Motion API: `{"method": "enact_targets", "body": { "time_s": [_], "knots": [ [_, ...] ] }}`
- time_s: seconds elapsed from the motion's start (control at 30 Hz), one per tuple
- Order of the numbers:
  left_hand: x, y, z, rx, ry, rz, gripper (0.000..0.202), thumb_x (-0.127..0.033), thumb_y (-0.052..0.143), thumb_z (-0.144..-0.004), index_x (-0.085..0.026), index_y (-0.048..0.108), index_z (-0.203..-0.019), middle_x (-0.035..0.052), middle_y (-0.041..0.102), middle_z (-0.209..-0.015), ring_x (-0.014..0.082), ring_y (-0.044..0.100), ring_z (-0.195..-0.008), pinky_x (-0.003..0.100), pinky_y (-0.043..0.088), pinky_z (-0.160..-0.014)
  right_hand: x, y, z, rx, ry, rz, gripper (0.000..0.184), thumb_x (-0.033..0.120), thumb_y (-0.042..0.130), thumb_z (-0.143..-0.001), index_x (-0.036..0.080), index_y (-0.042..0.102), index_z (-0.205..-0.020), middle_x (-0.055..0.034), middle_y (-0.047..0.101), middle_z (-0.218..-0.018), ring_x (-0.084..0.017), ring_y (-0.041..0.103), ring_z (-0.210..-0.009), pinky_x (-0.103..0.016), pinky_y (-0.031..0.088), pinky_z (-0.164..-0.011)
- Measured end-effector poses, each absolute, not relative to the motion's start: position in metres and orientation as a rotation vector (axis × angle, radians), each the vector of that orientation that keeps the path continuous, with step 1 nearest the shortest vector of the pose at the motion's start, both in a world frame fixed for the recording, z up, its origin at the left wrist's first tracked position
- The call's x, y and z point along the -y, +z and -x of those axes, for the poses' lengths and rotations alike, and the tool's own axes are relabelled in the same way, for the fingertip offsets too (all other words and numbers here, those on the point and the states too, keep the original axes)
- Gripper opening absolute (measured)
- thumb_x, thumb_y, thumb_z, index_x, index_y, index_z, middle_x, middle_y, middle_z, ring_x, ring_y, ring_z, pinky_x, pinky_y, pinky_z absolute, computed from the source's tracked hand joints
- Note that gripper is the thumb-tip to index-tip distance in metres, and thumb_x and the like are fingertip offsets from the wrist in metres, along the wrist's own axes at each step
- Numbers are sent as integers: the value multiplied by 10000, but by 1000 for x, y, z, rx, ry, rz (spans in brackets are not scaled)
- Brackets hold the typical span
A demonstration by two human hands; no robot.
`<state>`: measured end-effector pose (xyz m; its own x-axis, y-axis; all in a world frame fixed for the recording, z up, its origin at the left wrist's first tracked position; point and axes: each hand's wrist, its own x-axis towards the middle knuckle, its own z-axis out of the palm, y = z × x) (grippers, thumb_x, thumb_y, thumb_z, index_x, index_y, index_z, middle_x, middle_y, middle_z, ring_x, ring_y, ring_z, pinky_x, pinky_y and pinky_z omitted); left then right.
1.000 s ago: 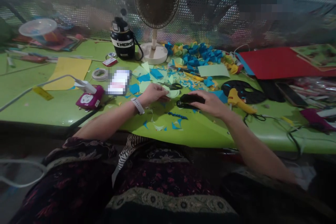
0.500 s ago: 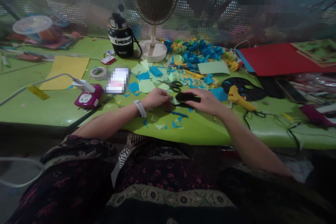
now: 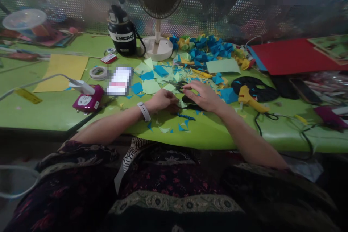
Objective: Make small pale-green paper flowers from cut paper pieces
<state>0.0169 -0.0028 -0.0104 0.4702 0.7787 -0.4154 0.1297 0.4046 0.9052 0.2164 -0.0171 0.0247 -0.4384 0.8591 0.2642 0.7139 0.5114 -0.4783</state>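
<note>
Item: L hand [image 3: 163, 100], fingers curled, pale green paper scrap [image 3: 181, 104] at fingertips, pinch unclear. R hand [image 3: 203, 96], fingers spread, resting on black piece [image 3: 191, 103], material unclear. Both left of hot glue gun [image 3: 251, 99]; scissors [image 3: 176, 85] just beyond hands, blue paper scraps [image 3: 137, 87] further left.

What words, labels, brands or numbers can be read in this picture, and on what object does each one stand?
"ENERG" on the black flask, last letters unclear.
Too small to read: red-and-white packet, yellow tag, magenta device.
Pixelated, unreadable: white item.
</note>
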Motion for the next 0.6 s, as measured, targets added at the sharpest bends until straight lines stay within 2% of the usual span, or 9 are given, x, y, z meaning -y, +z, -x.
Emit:
{"method": "enact_targets", "body": {
  "time_s": [0.07, 0.13, 0.23, 0.37, 0.47, 0.6],
  "knots": [
    [3, -11, -18, -1010, 515, -1097, 202, -203, 764, -818, -123, 606, -721, 81, 726, -637, 173, 723, -598, 316, 606, -645, 18, 24, -217, 2269, 430, 1288, 610, 680, 332, -959, 198, 701, -1013, -119, 698, -1008, -277, 624, -994, -421, 460, -897],
    [3, -11, -17, -991, 550, -1111, 220, -224, 787, -798, -122, 612, -710, 76, 724, -630, 163, 719, -592, 284, 600, -622, 21, 25, -216, 2226, 387, 1280, 576, 681, 354, -953, 216, 692, -989, -108, 694, -1009, -272, 619, -1013, -419, 459, -920],
    [0, -6, -14, -990, 675, -1165, 196, -221, 763, -815, -117, 629, -716, 67, 724, -641, 151, 720, -608, 257, 595, -624, 31, 33, -213, 2042, 200, 1299, 461, 624, 409, -961, 248, 677, -962, -98, 686, -1025, -272, 610, -1034, -436, 459, -955],
    [-7, 11, -2, -1015, 956, -1221, 194, -233, 723, -845, -123, 618, -726, 49, 715, -663, 146, 724, -636, 280, 604, -690, 41, 46, -211, 1905, 82, 1304, 317, 511, 480, -957, 262, 663, -885, -90, 682, -942, -276, 613, -976, -465, 476, -933],
    [-8, 23, 3, -997, 1186, -1242, 198, -297, 706, -865, -136, 627, -781, 45, 716, -713, 160, 741, -691, 290, 602, -723, 36, 53, -206, 1848, 254, 1335, 293, 508, 560, -908, 238, 650, -837, -83, 676, -909, -251, 618, -896, -427, 499, -856],
    [1, 30, 0, -955, 1312, -1227, 256, -400, 717, -852, -158, 631, -846, 28, 719, -758, 165, 749, -773, 282, 608, -761, 22, 58, -186, 1711, 745, 1318, 391, 598, 663, -801, 209, 623, -807, -48, 656, -797, -188, 585, -728, -356, 490, -719]
  ]
}}
